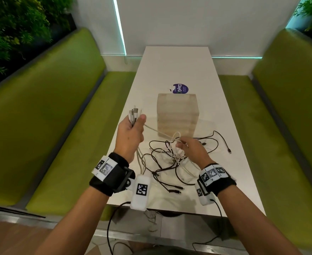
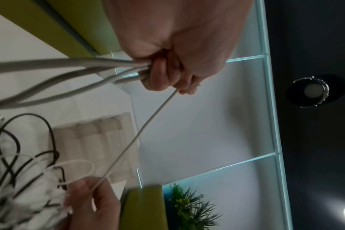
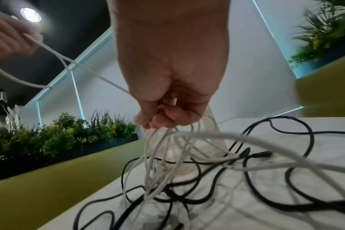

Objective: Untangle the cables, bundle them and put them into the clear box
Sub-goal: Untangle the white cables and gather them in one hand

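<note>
Left hand (image 1: pixel 131 133): fist round a gathered bunch of white cables (image 1: pixel 133 115), plug ends up, raised at 10 o'clock from the tangle (image 1: pixel 170 159).
Right hand (image 1: pixel 192 148): fingers pinch white loops directly over the tangle; the nearer hand.
Taut strand (image 1: pixel 155 130): long axis from 10 to 4 o'clock, hand to hand.
Box (image 1: pixel 177 113): clear, upright on the table (image 1: pixel 225 126), at 12 o'clock, just beyond the tangle.
Black cables (image 1: pixel 217 142): loose, toward 3 o'clock.

Right hand (image 3: pixel 167 96) with curled grip around white cables (image 3: pixel 161 155), black cables (image 3: pixel 246 179) tangled on white bench (image 3: pixel 305 179), left hand (image 3: pixel 8 35) gripping a taut white strand.
</note>
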Action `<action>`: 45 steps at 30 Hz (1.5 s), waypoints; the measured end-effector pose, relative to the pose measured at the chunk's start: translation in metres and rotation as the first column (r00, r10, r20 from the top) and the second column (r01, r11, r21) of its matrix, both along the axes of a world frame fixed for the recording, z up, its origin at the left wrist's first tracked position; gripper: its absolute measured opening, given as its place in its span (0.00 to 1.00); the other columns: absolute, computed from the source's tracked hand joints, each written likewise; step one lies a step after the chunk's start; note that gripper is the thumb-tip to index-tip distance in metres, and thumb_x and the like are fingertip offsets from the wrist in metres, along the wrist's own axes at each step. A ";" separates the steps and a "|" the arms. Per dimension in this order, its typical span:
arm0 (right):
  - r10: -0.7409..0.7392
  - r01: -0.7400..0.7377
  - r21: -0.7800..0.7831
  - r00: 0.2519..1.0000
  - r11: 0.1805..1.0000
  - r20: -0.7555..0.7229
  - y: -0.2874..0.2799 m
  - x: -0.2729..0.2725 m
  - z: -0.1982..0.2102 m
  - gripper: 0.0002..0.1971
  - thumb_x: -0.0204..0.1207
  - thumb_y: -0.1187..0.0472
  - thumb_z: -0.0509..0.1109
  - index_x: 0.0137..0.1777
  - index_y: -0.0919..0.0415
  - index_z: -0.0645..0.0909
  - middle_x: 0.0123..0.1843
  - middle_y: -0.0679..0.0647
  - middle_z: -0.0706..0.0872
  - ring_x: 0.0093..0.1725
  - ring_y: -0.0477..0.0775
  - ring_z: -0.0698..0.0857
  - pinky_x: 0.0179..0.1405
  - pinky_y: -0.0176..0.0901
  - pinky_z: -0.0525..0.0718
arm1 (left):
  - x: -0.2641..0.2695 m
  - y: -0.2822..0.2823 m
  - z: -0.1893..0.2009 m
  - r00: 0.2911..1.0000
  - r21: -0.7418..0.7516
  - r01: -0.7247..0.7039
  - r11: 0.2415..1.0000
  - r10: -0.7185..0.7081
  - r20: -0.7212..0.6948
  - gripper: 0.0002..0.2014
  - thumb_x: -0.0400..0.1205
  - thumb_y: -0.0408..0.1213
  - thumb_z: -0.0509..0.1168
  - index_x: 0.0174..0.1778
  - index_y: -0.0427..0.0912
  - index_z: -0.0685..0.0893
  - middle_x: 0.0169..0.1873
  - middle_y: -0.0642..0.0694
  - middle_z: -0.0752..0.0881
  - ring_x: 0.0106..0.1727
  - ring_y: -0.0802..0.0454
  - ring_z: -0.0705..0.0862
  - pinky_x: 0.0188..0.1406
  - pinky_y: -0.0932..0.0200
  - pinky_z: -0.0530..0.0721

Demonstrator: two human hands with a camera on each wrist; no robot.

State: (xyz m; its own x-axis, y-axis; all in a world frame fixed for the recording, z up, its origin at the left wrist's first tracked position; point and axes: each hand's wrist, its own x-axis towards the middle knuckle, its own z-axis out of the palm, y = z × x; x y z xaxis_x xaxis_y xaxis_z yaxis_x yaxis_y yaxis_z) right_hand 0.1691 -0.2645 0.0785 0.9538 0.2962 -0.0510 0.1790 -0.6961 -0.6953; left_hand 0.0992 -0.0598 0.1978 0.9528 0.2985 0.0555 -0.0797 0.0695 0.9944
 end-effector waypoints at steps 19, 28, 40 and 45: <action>0.091 -0.055 -0.115 0.939 0.992 0.333 0.022 -0.024 0.059 0.08 0.78 0.64 0.63 0.46 0.61 0.85 0.43 0.54 0.81 0.39 0.53 0.78 0.35 0.42 0.68 | 0.003 -0.043 -0.039 0.879 0.247 0.417 0.875 -0.318 -0.355 0.12 0.83 0.44 0.65 0.36 0.43 0.79 0.24 0.50 0.67 0.20 0.58 0.63 0.20 0.61 0.64; 0.068 -0.071 0.001 0.952 0.997 0.300 0.020 -0.021 0.065 0.09 0.79 0.56 0.67 0.52 0.53 0.89 0.39 0.45 0.77 0.39 0.45 0.77 0.31 0.38 0.69 | 0.009 -0.031 -0.044 0.974 0.564 0.215 0.797 -0.130 -0.186 0.10 0.81 0.42 0.68 0.41 0.43 0.76 0.27 0.54 0.74 0.27 0.57 0.69 0.22 0.70 0.68; 0.141 -0.147 0.000 0.944 0.989 0.297 0.023 -0.018 0.058 0.07 0.78 0.65 0.67 0.52 0.62 0.84 0.42 0.46 0.74 0.40 0.46 0.74 0.38 0.36 0.66 | 0.009 -0.030 -0.040 0.918 0.678 0.396 0.619 -0.280 -0.281 0.09 0.83 0.34 0.61 0.36 0.43 0.74 0.26 0.52 0.75 0.28 0.53 0.71 0.22 0.67 0.67; 0.082 -0.040 -0.222 0.979 0.974 0.186 0.018 -0.005 0.026 0.11 0.82 0.57 0.63 0.47 0.64 0.81 0.44 0.55 0.76 0.43 0.56 0.79 0.38 0.44 0.71 | 0.003 -0.028 -0.025 0.974 0.564 0.226 0.794 -0.188 -0.125 0.12 0.84 0.34 0.60 0.33 0.47 0.73 0.23 0.54 0.70 0.20 0.60 0.64 0.20 0.67 0.63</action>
State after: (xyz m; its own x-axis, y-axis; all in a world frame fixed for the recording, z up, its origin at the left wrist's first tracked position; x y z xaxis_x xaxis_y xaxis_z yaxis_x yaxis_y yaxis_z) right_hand 0.1641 -0.2466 0.1050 0.9321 0.3565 0.0631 0.3419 -0.8092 -0.4778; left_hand 0.1022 -0.0876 0.1731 0.9952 0.0256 0.0946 -0.0689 -0.5041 0.8609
